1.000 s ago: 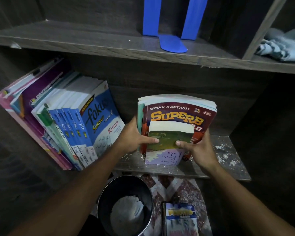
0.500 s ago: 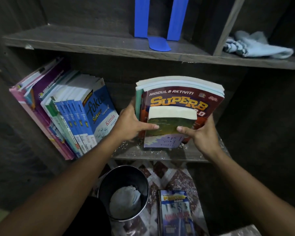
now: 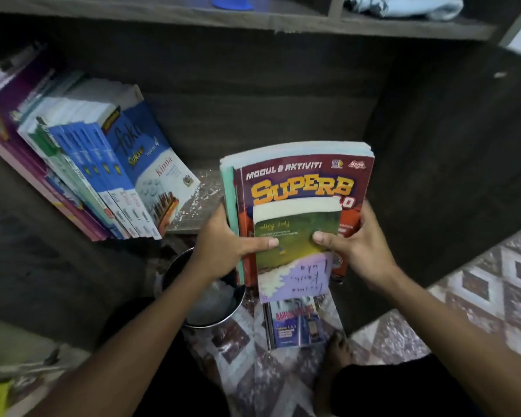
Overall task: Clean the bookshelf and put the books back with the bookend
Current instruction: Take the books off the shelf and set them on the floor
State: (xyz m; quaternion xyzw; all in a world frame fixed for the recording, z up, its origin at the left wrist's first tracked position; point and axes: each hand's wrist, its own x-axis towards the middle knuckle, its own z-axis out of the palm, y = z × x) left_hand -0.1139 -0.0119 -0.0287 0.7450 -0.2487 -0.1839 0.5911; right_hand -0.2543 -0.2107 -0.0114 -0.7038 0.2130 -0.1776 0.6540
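Nearly upright book stack (image 3: 302, 179), titles topmost.

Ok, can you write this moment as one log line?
left hand, right hand: holding book stack | stack: upright, in front of lower shelf | other books: leaning on shelf

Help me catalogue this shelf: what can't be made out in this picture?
All in the head view:
bookend: cut off by the top edge; only its blue base shows.
cloth: partly cut by the top edge.
held stack: the SUPERB book hides the covers behind it; only page tops show.
small green book: title too blurred to read.
leaning books: spines blurred, outermost cut by the left edge.
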